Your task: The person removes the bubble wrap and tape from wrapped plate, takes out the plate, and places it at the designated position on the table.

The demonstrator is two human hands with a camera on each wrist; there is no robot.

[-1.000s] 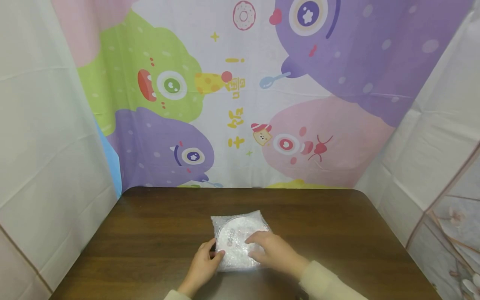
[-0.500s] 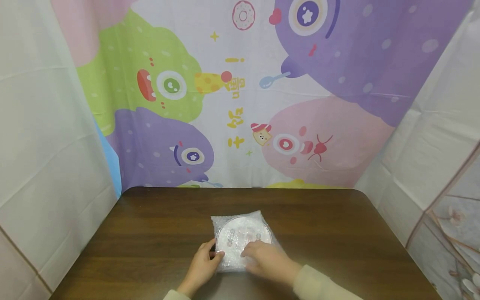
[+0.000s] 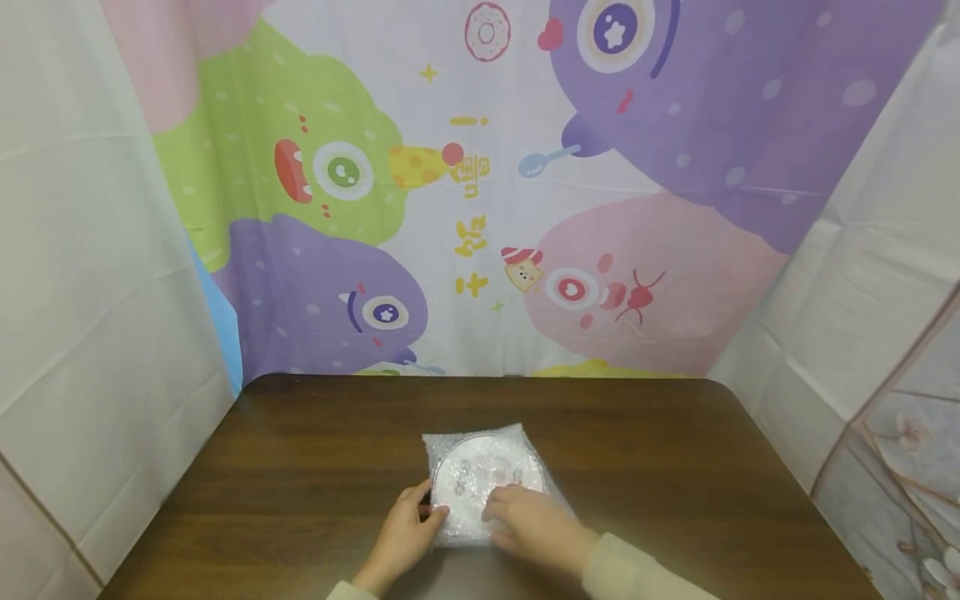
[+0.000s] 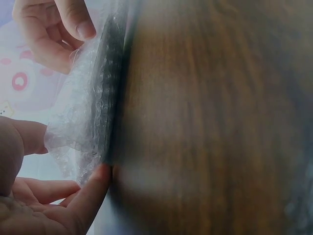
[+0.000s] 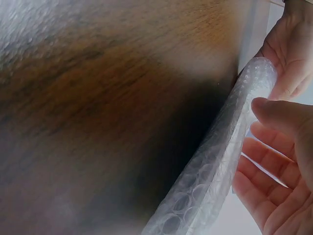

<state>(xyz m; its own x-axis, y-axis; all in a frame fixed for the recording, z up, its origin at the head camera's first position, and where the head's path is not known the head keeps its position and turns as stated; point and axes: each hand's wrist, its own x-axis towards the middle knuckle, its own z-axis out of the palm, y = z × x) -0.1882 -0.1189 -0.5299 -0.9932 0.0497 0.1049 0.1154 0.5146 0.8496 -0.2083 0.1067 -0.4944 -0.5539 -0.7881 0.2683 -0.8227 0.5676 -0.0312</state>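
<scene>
A round, flat white plate (image 3: 480, 472) with a thin rim line and small printed figures lies inside clear bubble wrap (image 3: 513, 432) near the table's front. My left hand (image 3: 402, 532) grips the wrapped plate at its left edge, thumb on top and fingers at the side and below. In the left wrist view, a left fingertip (image 4: 101, 172) sits low against the table. My right hand (image 3: 536, 523) is over the front right part of the package. Its thumb (image 5: 264, 106) meets the wrap in the right wrist view, and its other fingers extend beside it, apart from the thumb.
The dark brown wooden table (image 3: 315, 450) has rounded far corners. Behind it hangs a cloth backdrop (image 3: 465, 333) with cartoon monsters. Pale cloth sheets (image 3: 97, 275) flank the table on the left and right.
My right hand has moved slightly left and toward the front edge over the package, uncovering more of the plate's right side. The left hand has kept its place.
</scene>
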